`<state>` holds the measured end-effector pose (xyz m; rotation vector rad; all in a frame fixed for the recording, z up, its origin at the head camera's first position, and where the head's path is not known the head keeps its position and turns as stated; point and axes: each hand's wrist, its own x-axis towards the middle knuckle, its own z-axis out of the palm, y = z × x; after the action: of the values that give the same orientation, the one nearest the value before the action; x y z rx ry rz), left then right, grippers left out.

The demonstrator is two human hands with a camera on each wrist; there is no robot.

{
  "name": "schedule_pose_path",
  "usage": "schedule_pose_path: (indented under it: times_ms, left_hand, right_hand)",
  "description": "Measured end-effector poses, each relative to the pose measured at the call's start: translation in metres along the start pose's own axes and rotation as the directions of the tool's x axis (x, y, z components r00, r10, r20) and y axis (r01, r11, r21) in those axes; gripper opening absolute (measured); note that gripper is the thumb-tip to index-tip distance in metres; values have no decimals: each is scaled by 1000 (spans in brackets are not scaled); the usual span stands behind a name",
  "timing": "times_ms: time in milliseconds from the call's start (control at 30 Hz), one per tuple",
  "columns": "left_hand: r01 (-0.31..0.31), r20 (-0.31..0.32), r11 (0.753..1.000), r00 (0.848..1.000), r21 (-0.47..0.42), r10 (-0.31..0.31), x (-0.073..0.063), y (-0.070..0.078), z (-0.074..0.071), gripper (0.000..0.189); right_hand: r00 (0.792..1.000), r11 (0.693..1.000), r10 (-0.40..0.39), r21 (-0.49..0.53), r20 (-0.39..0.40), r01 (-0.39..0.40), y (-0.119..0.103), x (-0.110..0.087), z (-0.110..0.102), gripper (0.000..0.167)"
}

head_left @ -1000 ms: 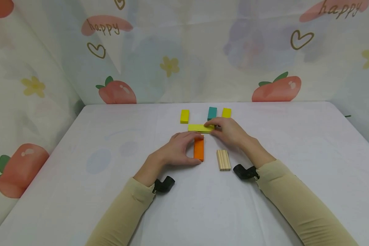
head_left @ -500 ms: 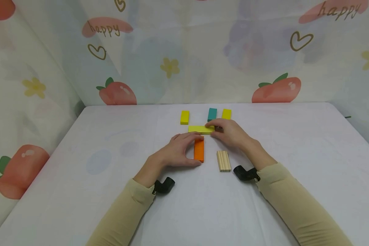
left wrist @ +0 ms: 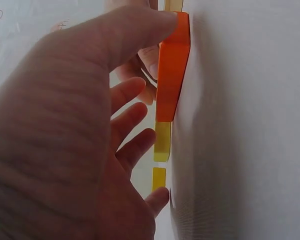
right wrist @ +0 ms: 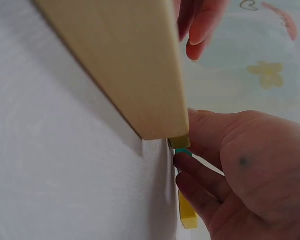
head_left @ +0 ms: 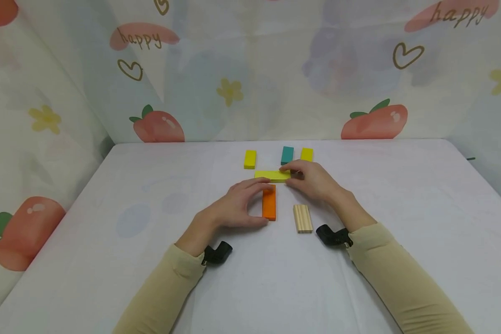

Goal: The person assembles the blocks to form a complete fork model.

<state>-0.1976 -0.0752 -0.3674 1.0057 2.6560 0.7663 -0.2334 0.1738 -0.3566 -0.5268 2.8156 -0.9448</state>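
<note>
Slight leftward shift of my left hand (head_left: 239, 204), gripping the orange block (head_left: 269, 204) endwise, perhaps loosening; block unmoved, apparently placed. Beyond that grip, my right hand (head_left: 313, 180) pinches the crosswise yellow block (head_left: 273, 175).

- On the table (head_left: 250, 287), upper centre of the head view: left rear block (head_left: 249, 159), middle rear block (head_left: 287, 155), right rear block (head_left: 306, 154).
- Below them: crosswise block (head_left: 271, 176), right hand (head_left: 316, 181) at its right end.
- Below that: lengthwise block (head_left: 269, 205), left hand (head_left: 233, 205) at its left.
- Right of it: outer block (head_left: 302, 219).
</note>
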Motion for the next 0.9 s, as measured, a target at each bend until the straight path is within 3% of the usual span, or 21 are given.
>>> schedule_pose_path:
  times_ms: [667,900]
  left_hand:
    - [-132,-30,991,991,-10,132,-1,-5,2,52]
    - [-133,-36,991,990,28,134,-2,-3,1,52]
  right_hand:
    - [1000,1000,-1,-14,-13,0,-2,0,2,36]
    - [1000,1000,-9,-22,-15,9,-2,0,2,35]
